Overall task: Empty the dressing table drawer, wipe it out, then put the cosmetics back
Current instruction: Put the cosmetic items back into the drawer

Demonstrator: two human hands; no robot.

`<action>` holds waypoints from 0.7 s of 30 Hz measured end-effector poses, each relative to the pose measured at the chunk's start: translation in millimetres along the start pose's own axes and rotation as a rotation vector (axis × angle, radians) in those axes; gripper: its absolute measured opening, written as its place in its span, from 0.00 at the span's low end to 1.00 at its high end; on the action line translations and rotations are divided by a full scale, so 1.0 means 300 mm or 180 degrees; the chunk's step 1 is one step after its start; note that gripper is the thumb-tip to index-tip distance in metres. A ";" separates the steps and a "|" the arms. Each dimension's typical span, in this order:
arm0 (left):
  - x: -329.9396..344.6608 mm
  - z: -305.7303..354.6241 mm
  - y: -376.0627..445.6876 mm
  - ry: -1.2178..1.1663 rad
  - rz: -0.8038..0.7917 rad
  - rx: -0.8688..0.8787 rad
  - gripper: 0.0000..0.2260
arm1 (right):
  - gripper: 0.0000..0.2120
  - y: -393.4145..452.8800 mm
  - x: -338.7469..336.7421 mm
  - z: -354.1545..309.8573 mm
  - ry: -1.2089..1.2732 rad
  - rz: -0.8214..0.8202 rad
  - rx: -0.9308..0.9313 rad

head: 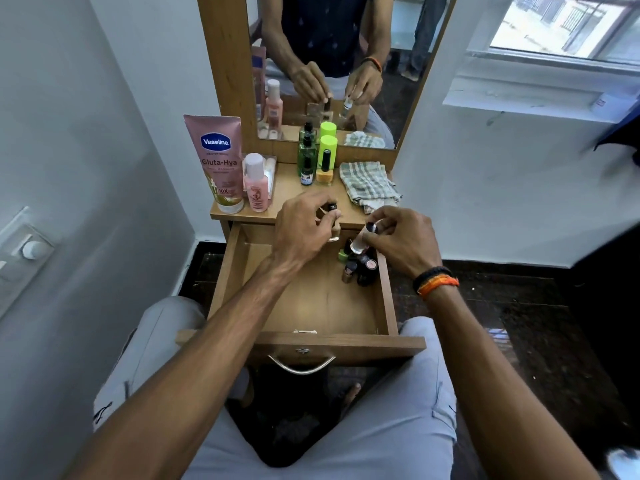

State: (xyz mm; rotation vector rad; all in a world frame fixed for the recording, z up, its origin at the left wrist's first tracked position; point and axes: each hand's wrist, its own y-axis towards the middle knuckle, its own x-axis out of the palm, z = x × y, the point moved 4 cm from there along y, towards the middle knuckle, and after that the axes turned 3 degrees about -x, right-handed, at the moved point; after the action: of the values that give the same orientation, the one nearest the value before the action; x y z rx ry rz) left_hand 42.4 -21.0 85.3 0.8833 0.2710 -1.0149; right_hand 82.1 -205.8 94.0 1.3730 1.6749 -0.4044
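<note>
The wooden drawer (311,299) is pulled out over my lap. Several small cosmetic bottles (356,266) stand in its far right corner. My left hand (301,230) holds a small glass bottle with a black cap (330,211) above the drawer's back edge. My right hand (401,237) pinches a small clear bottle with a dark cap (363,240) just above the cluster. On the table top (289,188) stand a pink Vaseline tube (218,161), a pink bottle (256,183), green bottles (306,155) and a lime-capped bottle (327,150). A checked cloth (369,185) lies at the right.
A mirror (329,64) in a wooden frame rises behind the table top. White walls close in on both sides, with a switch plate (24,251) on the left and a window (568,29) at the upper right. My knees flank the drawer front and its metal handle (301,365).
</note>
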 end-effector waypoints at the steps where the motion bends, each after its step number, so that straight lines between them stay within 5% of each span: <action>1: 0.001 0.004 -0.018 -0.0006 -0.0023 0.0010 0.09 | 0.09 -0.020 -0.004 0.007 0.0003 -0.0013 0.0013; 12: 0.120 -0.039 -0.160 -0.0058 -0.1103 -0.0368 0.12 | 0.12 -0.164 0.089 0.095 -0.0442 -0.0472 0.0095; 21: 0.192 -0.039 -0.205 -0.0014 -0.1475 -0.0561 0.14 | 0.13 -0.198 0.164 0.151 -0.0890 -0.0600 0.0031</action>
State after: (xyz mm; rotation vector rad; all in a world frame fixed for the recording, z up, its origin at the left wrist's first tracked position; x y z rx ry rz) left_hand 24.3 -62.2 13.1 0.6696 0.5706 -1.3964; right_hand 49.4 -228.3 13.9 1.1109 1.5735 -0.6813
